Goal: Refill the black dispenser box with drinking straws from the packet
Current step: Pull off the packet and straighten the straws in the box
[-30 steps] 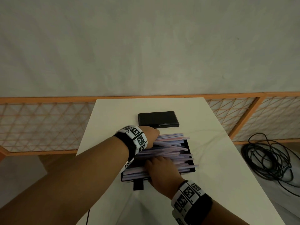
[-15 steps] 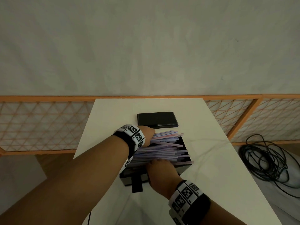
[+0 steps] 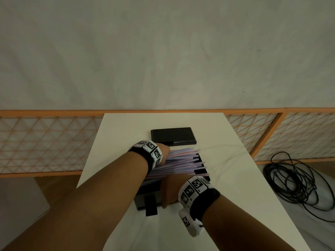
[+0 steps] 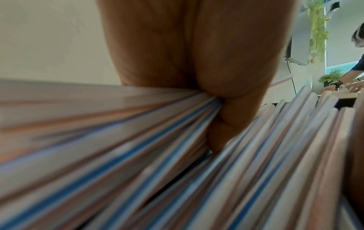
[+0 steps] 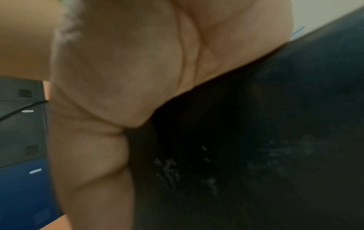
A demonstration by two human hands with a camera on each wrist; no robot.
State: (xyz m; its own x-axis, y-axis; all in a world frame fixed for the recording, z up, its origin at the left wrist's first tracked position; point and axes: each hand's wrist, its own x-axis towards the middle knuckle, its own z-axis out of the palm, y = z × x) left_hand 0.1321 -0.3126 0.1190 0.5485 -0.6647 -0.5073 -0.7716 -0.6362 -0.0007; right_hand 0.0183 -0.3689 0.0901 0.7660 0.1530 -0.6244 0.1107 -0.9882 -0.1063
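Note:
The black dispenser box stands open mid-table, heaped with pale pink, blue and white straws whose right ends jut past its right wall. My left hand is at the pile's far left end. In the left wrist view the left hand digs its fingers into the straws and clasps a bundle. My right hand sits on the box's near rim with its thumb hooked down the front wall. The right wrist view shows that hand's palm against the black box. No packet is in view.
The box's black lid lies flat just behind it on the white table. An orange lattice fence runs behind the table. A coil of black cable lies on the floor to the right.
My right hand slid back from the top of the straws to the box's near rim, thumb now down the front. The straws sit lower and tidier. The left hand barely moved.

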